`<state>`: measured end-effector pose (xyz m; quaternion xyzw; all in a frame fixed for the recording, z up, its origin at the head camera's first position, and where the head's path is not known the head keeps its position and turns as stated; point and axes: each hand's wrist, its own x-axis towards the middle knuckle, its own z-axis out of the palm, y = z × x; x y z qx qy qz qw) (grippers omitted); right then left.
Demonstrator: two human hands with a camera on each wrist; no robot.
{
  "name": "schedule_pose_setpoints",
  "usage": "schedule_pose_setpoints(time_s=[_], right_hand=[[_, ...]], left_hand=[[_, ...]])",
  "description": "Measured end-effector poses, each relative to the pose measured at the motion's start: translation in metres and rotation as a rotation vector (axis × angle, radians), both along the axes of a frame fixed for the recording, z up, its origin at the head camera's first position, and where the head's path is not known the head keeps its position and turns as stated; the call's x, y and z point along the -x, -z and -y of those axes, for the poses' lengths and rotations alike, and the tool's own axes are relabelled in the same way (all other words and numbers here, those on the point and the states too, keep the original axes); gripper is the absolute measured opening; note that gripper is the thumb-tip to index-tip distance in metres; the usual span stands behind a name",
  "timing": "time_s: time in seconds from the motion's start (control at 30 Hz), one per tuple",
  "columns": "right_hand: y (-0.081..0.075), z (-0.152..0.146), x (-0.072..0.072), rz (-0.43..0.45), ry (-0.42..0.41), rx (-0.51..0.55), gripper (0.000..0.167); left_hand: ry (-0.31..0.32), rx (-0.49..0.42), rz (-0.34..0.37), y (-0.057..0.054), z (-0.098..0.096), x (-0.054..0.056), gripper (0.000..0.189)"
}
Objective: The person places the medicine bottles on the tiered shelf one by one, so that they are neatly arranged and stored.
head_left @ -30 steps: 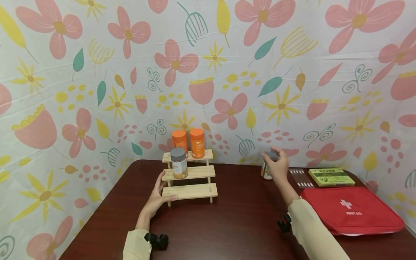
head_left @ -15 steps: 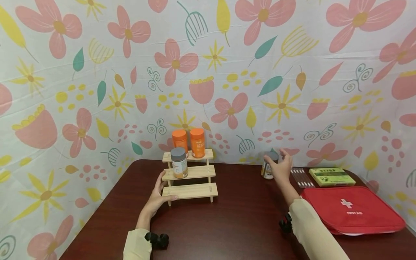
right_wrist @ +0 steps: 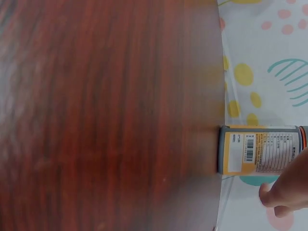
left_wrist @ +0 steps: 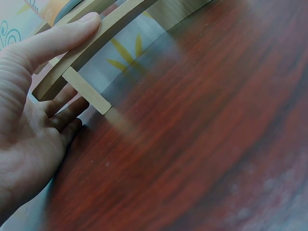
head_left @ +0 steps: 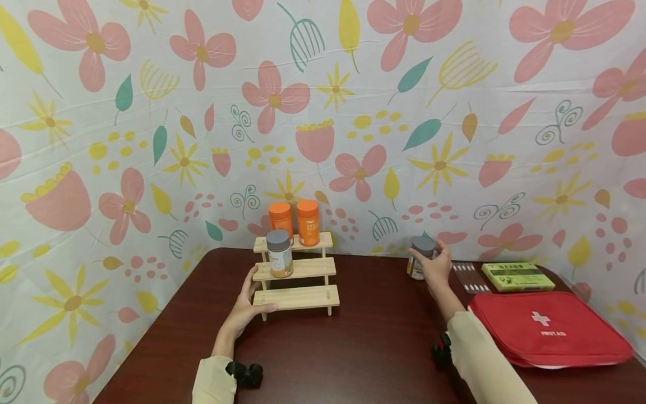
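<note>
On the left, a three-tier wooden stand (head_left: 298, 297) stands on the table. My left hand (head_left: 243, 307) grips its left end, with the thumb over the lowest shelf and the fingers around the side. In the left wrist view, the thumb (left_wrist: 67, 36) lies across the shelf's edge. A white supplement bottle (head_left: 280, 262) with a grey lid sits on the middle tier, and two orange bottles (head_left: 309, 229) stand on the top tier. At the table's back right, my right hand (head_left: 438, 268) holds a similar grey-lidded bottle (right_wrist: 260, 149), thumb across its front. This bottle stands upright, base at the tabletop.
To the right of the right hand lie a clear pack of swabs (head_left: 471, 278) and a green-yellow box (head_left: 518, 276). A red first aid bag (head_left: 550, 331) lies in front of them. A floral cloth (head_left: 323, 112) hangs behind the dark wooden table (head_left: 363, 353).
My right hand's fingers have come off the top of the bottle's lid and sit lower, to its right, leaving the lid in view. My left hand and the stand stay in place.
</note>
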<state>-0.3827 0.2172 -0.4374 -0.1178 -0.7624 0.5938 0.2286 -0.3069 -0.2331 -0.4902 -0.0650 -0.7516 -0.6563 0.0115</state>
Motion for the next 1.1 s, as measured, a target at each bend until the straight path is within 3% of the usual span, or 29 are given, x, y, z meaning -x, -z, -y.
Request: schedule_pose_setpoints(time_s=[0.6,1.1], right_hand=[[0.0015,0.0042,0.0008,0.086,-0.081,0.077,0.084],[0.0023,0.0027,0.003,0.106,-0.071,0.084,0.077]], left_hand=[[-0.009,0.006,0.005,-0.0019,-0.0019,-0.0013,0.11],[-0.002,0.001,-0.001,-0.001,-0.0005,-0.0003,0.111]])
